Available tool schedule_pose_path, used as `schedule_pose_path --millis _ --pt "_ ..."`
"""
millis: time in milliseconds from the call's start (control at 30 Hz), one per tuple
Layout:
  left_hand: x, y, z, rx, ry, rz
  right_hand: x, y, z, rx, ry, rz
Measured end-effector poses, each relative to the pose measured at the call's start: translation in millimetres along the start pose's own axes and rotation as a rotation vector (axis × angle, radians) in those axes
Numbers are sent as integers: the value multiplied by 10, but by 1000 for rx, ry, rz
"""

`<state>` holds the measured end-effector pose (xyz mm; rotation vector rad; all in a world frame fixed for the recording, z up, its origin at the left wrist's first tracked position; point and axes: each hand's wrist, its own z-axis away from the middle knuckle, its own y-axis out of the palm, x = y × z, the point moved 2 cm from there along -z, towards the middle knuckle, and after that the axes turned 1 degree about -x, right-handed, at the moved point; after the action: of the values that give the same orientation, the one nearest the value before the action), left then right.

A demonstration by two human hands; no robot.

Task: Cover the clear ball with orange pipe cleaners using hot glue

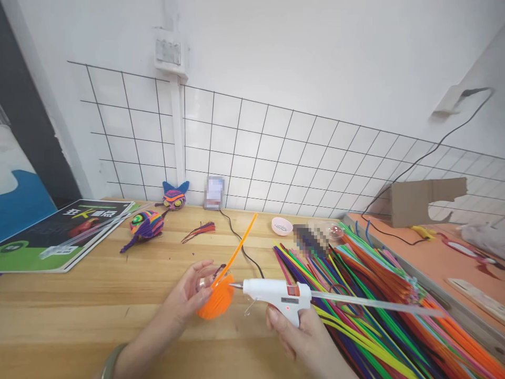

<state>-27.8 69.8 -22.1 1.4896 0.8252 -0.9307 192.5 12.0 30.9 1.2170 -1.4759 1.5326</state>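
My left hand (193, 292) is closed on a rounded orange pipe-cleaner piece (218, 301), held just above the table. One straight orange pipe cleaner (241, 246) sticks up from it toward the upper right. A small clear, shiny object (204, 282) sits by my fingertips; I cannot make out what it is. Wrapped around the grip of a white hot glue gun (276, 295) is my right hand (300, 331). The gun's metal nozzle points left, right beside the orange piece. A long clear glue stick (374, 302) extends from its back.
Bundles of coloured pipe cleaners (363, 300) cover the right side. Behind stand a pink bowl (282, 226), a propped phone (214, 193) with a dark cable, and two striped pipe-cleaner figures (147, 225). A magazine (71, 231) lies left; cardboard (424, 202) stands on the orange surface.
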Motion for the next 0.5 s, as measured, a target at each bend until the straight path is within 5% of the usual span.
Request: schedule_pose_path --millis 167,300,500 --pt "-124 -27 -17 -59 -44 21 -122 45 -3 326 250 -63" --pt "-166 -47 -31 -116 -54 1 -265 89 31 413 441 103" --pt "-179 12 6 -38 -45 12 -290 115 -14 355 260 413"
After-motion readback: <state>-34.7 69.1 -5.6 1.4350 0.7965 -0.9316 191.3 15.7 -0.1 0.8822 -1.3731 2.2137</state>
